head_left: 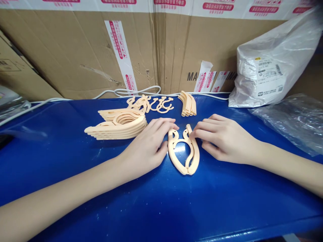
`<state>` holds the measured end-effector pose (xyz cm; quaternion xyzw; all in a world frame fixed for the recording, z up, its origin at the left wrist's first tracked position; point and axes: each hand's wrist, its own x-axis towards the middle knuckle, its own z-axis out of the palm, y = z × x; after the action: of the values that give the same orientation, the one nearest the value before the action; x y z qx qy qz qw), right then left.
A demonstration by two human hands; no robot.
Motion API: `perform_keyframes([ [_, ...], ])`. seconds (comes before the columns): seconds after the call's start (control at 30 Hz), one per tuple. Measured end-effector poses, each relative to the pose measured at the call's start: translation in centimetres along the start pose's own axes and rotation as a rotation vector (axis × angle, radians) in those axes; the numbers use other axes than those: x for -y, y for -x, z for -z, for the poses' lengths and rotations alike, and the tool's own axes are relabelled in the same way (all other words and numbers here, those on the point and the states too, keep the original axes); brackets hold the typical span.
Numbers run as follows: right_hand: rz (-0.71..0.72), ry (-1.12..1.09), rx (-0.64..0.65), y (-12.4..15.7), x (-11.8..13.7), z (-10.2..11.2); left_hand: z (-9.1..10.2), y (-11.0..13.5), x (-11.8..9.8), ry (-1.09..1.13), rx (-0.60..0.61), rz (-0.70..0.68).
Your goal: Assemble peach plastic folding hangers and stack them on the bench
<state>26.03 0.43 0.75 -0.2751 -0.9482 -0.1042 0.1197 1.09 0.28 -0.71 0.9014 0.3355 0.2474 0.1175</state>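
Note:
A peach plastic folding hanger (185,153) lies folded on the blue table (156,201) between my hands. My left hand (148,146) rests beside its left arm, fingertips touching the top of that arm and thumb against its side. My right hand (223,139) pinches the top of the hanger's right arm with curled fingers. A stack of the same folded hangers (118,123) sits just left of my left hand.
Loose peach hook pieces (153,103) and a small bundle of curved strips (188,104) lie near the back. Cardboard boxes (83,50) wall off the rear. A white plastic bag (272,67) and a clear bag (295,121) sit at right; white cables (136,91) run along the back.

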Motion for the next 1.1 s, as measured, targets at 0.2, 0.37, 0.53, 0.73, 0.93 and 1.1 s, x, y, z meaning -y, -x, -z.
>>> perform_keyframes([
  [0.2,-0.033,-0.296,0.036,-0.2,0.3,-0.1,0.6,0.2,-0.5,0.047,0.209,-0.003],
  [0.37,-0.133,-0.494,0.106,-0.1,0.7,-0.6,0.8,0.2,-0.8,0.044,0.305,0.097],
  [0.53,-0.122,-0.429,-0.008,-0.2,0.6,-0.7,0.3,0.3,-0.5,0.004,0.267,0.094],
  [0.73,-0.105,-0.224,-0.092,-0.3,0.0,-0.4,-0.1,0.3,-0.3,-0.046,0.252,-0.063],
  [0.93,-0.288,-0.327,-0.127,-0.2,0.1,0.0,0.5,-0.1,-0.5,-0.039,0.163,-0.09],
  [1.1,-0.543,-0.715,-0.024,-0.4,-0.1,0.5,0.6,-0.1,-0.5,-0.23,-0.018,-0.171],
])
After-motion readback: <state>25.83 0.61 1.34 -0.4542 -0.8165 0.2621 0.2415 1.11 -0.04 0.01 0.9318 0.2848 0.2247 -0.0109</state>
